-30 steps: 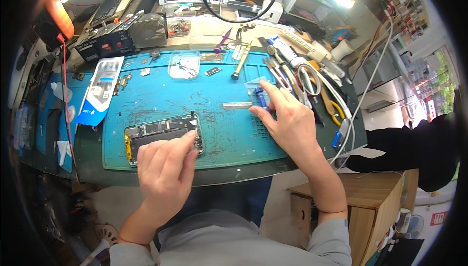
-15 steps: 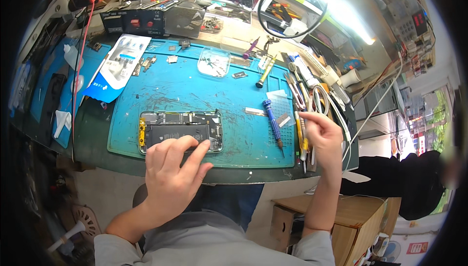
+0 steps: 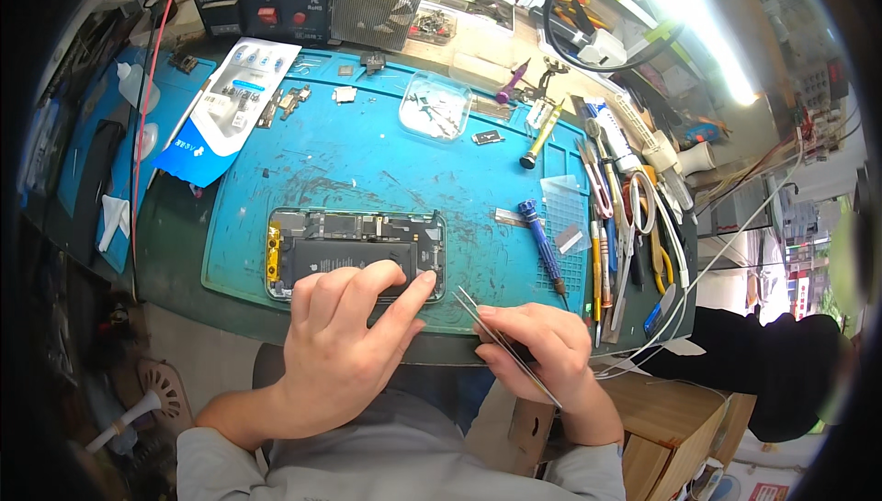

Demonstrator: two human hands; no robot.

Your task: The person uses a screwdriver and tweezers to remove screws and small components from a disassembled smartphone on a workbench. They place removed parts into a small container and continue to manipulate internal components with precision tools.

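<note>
An opened smartphone [image 3: 367,227] lies on the blue work mat [image 3: 322,170], its black battery [image 3: 335,258] and inner parts exposed, with a yellow strip [image 3: 274,251] at its left end. My left hand [image 3: 344,326] reaches over the phone's near edge; its index fingertip rests on the lower right corner, and the other fingers are loosely bent and apart. To the right of the phone, my right hand [image 3: 542,345] pinches a pair of thin metal tweezers [image 3: 470,304], whose tips point toward the phone without touching it.
A blue screwdriver [image 3: 544,248] lies right of the phone. Further right are several tools, among them scissors [image 3: 640,202] and a white cable [image 3: 684,216]. A clear tray of small parts [image 3: 435,106] and a blue and white packet [image 3: 225,115] sit behind. A ring-shaped magnifier [image 3: 548,28] hangs at the upper right.
My right hand has moved from beside the tools down and left toward the phone, and now holds tweezers. My left hand stays at the phone. The whole view has shifted slightly.
</note>
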